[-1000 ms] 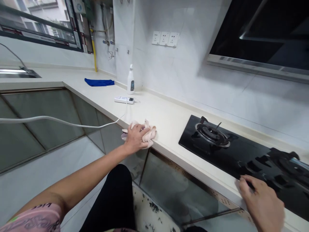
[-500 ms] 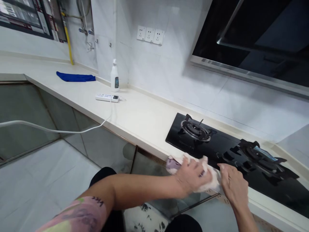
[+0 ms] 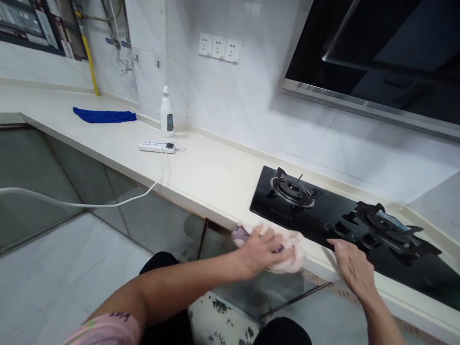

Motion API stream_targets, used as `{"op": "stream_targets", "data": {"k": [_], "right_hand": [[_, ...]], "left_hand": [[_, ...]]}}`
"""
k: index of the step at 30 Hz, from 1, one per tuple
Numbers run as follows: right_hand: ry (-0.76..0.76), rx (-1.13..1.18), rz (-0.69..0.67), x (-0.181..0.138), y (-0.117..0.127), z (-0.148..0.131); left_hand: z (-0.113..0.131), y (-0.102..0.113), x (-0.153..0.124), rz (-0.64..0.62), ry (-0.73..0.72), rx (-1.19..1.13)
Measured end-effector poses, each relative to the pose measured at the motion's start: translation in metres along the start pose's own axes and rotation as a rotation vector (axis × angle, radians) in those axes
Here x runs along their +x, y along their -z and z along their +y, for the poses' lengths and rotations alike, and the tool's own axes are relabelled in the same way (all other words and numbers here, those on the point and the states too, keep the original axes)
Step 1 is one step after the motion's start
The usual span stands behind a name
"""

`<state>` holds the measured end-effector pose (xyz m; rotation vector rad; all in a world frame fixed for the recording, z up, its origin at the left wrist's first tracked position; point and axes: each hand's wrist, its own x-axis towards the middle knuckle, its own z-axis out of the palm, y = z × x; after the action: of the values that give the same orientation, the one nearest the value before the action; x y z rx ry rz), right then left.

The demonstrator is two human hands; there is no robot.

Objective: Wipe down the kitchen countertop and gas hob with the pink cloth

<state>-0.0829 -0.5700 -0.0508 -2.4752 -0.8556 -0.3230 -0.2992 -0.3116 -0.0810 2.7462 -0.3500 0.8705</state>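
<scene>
My left hand presses a crumpled pale pink cloth with purple patches against the front edge of the cream countertop. Its fingers spread over the cloth, which hangs partly down the counter's front. To the right, my right hand rests at the counter edge by the black gas hob, fingers stretched out and holding nothing visible. Its fingertips lie close to the hob's front rim. A flat bluish item lies on the right burner; its kind is unclear.
Farther left stand a white spray bottle, a white power strip whose cable hangs off the counter, and a blue cloth. A dark range hood juts out above the hob. Cabinet doors lie below.
My left hand and the pink cloth have slid left along the counter edge, away from my right hand. The right hand stays near the hob's front. The view has shifted slightly.
</scene>
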Motion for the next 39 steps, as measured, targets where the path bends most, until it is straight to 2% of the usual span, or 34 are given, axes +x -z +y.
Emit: {"op": "stream_targets", "data": {"k": [5,12,15,17,20,27,32,36,39], "right_hand": [[0.032,-0.128,0.050,-0.005,-0.005,-0.012],[0.042,-0.079,0.082,-0.009,-0.006,-0.021],[0.040,-0.032,0.091,-0.009,-0.004,-0.024],[0.025,-0.010,0.092,-0.010,-0.002,-0.027],[0.000,0.009,0.094,-0.010,0.001,-0.032],[-0.005,0.058,0.138,-0.014,0.006,-0.040],[-0.048,0.145,0.148,-0.010,0.006,-0.034],[-0.125,0.422,0.230,-0.018,0.004,-0.039],[-0.113,0.738,0.417,-0.050,-0.007,-0.054]], "left_hand": [[-0.083,0.089,-0.076,0.020,0.169,0.205],[-0.197,0.216,-0.163,-0.063,0.376,0.571],[-0.228,0.251,-0.182,-0.104,0.469,0.639],[-0.232,0.256,-0.184,-0.098,0.507,0.688],[-0.208,0.236,-0.169,-0.064,0.503,0.730],[-0.098,0.143,-0.087,-0.102,0.453,0.620],[-0.036,0.083,-0.027,-0.081,0.329,0.386],[0.008,0.025,0.019,-0.070,0.169,0.290],[0.039,-0.020,0.049,0.050,-0.006,0.426]]}}
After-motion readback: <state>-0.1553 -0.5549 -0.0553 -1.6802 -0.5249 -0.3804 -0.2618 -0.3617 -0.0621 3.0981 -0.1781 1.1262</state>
